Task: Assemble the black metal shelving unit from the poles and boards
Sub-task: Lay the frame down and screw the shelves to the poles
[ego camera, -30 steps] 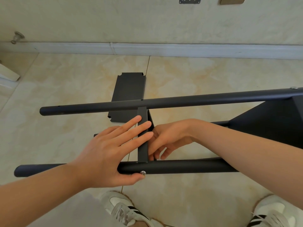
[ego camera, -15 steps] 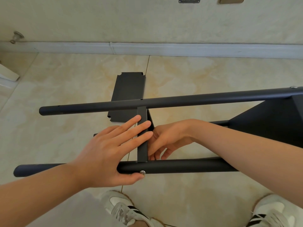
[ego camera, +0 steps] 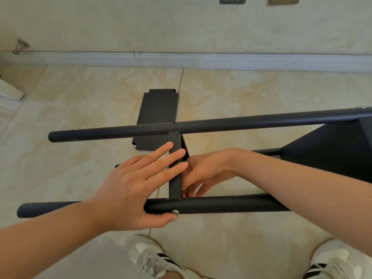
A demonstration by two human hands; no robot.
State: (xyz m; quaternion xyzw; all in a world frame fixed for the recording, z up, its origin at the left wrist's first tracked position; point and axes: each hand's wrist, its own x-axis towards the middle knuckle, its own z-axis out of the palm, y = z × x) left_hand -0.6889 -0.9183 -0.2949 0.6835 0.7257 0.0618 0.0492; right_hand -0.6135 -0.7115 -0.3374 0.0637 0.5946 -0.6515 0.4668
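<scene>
Parts count, hands unmoved

At your feet are two white sneakers with black stripes, the left sneaker (ego camera: 149, 256) and the right sneaker (ego camera: 334, 260). Just beyond them the near pole (ego camera: 231, 205) lies level, with one screw head (ego camera: 175, 212) on its side.

Your left hand (ego camera: 128, 188) is spread flat. Its straight fingers lie across the edge of the middle board (ego camera: 174, 186) and its thumb rests under the near pole, touching that screw. Your right hand (ego camera: 203, 170) reaches down behind the same board with its fingers against the far face. You cannot tell from this view whether it pinches anything.

Three poles show. The near one and the far pole (ego camera: 241, 122) are joined by the middle board standing on edge, and a lower pole (ego camera: 267, 152) passes beneath your right forearm. There are three boards: the middle one, the fitted board (ego camera: 332, 156) at the right, and a loose board (ego camera: 158, 109) flat on the floor past the far pole. A second screw (ego camera: 361, 107) sits at the far pole's right end.

Both hands and the frame are where they were a second ago.

The floor is glossy cream tile floor (ego camera: 80, 109), which meets a pale baseboard (ego camera: 221, 59) under a beige wall (ego camera: 141, 23). A metal door stop (ego camera: 21, 46) is at the far left.
</scene>
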